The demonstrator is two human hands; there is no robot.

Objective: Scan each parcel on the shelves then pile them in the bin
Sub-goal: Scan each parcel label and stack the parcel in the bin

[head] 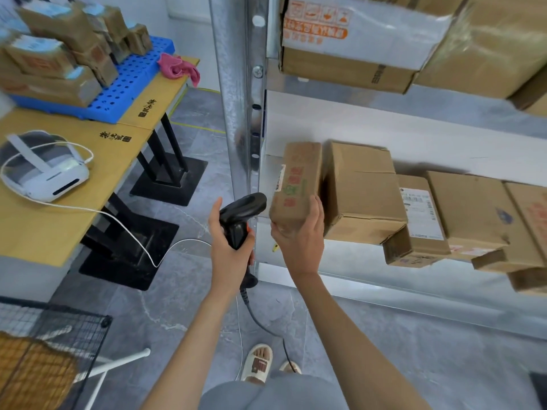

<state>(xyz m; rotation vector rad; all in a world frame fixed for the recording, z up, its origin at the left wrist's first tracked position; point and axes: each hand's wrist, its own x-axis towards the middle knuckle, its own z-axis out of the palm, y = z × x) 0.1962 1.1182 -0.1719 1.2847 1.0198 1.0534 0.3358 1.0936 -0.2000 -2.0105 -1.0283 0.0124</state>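
parcel (297, 184) stands tilted at the shelf's (370, 279) left end, right hand (299, 232) gripping its bottom. left hand (229, 247) grips the scanner (241, 214) beside it. scanning step, likely; next, aim at the label, then carry to the wire bin (53, 329).

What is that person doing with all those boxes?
A person is scanning parcels. The left hand grips a black scanner, aimed toward a small brown box that the right hand holds at the front edge of the metal shelf. More boxes sit in a row on that shelf. A black wire bin stands at lower left. This box has not gone into it.
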